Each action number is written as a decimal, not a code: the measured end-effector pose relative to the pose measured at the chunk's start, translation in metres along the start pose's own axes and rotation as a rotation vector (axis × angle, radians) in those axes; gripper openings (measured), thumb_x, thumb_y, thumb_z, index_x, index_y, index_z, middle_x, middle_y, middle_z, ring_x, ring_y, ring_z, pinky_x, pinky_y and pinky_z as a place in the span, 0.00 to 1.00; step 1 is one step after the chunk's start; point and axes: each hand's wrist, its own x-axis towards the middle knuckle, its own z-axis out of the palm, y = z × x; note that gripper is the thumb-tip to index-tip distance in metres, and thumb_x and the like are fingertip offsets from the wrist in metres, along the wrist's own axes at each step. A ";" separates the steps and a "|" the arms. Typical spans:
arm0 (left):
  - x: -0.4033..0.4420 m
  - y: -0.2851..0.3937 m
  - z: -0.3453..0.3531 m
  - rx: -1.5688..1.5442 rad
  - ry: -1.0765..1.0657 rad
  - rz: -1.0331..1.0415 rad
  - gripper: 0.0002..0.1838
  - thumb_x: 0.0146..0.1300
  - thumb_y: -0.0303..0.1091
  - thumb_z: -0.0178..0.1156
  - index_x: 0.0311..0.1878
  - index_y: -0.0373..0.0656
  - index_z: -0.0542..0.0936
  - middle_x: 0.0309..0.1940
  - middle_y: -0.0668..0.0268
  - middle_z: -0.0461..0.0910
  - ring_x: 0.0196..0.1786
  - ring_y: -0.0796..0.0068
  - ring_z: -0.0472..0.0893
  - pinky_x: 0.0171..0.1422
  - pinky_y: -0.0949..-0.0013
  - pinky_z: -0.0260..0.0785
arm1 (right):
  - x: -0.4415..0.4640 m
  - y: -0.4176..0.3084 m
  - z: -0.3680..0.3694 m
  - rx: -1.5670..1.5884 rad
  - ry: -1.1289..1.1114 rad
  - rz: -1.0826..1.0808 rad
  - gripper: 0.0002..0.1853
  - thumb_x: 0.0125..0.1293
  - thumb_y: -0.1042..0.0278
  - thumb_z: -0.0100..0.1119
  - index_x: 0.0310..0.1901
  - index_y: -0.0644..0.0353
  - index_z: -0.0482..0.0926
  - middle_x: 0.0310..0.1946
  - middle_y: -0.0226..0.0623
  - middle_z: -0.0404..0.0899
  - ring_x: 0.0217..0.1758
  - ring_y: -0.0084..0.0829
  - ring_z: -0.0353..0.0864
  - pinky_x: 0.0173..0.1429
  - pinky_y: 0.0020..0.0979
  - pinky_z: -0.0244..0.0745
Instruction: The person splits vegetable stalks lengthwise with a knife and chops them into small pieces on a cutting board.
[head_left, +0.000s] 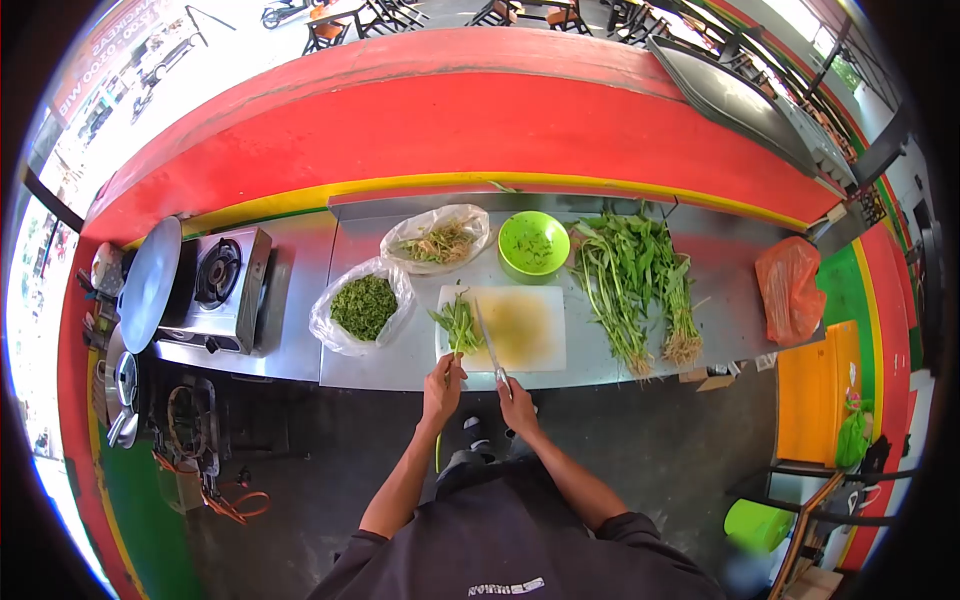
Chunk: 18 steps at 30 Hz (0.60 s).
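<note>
My left hand [442,392] is closed around the stems of a small bunch of leafy greens [458,322], whose leaves lie on the left part of the white cutting board [545,335]. A long stem hangs down below that hand. My right hand [517,407] grips a knife [487,335] by its handle, at the board's near edge. Its blade points away from me over the board, just right of the leaves. Behind the board stands a lime-green bowl [533,243] with some leaf pieces inside. Bundles of long-stemmed greens [620,280] with roots lie to the right.
On the left are a clear bag of finely chopped greens [363,308] and another bag of root ends [437,243]. A gas stove [222,285] and a large wok [153,285] stand farther left. An orange plastic bag [788,290] sits at the counter's right end. A red wall [450,130] rises behind.
</note>
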 end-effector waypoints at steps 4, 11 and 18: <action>-0.005 -0.004 -0.006 0.034 -0.046 -0.014 0.13 0.78 0.33 0.53 0.57 0.37 0.80 0.25 0.60 0.84 0.27 0.69 0.83 0.35 0.65 0.72 | -0.012 0.007 0.003 -0.051 0.161 -0.034 0.22 0.79 0.49 0.50 0.52 0.63 0.79 0.27 0.51 0.80 0.33 0.51 0.84 0.41 0.45 0.75; 0.005 -0.013 0.000 -0.004 -0.190 0.067 0.15 0.77 0.35 0.54 0.58 0.38 0.81 0.26 0.61 0.85 0.30 0.71 0.84 0.37 0.66 0.73 | -0.015 0.040 0.003 -0.007 0.285 -0.083 0.21 0.79 0.50 0.52 0.46 0.63 0.81 0.19 0.33 0.74 0.21 0.28 0.76 0.27 0.35 0.69; 0.019 -0.014 0.021 -0.111 -0.246 0.156 0.15 0.77 0.38 0.55 0.58 0.39 0.81 0.26 0.63 0.86 0.25 0.76 0.81 0.31 0.69 0.70 | -0.030 0.016 -0.013 0.409 0.176 0.141 0.15 0.78 0.53 0.57 0.41 0.57 0.76 0.18 0.24 0.68 0.15 0.17 0.66 0.19 0.24 0.62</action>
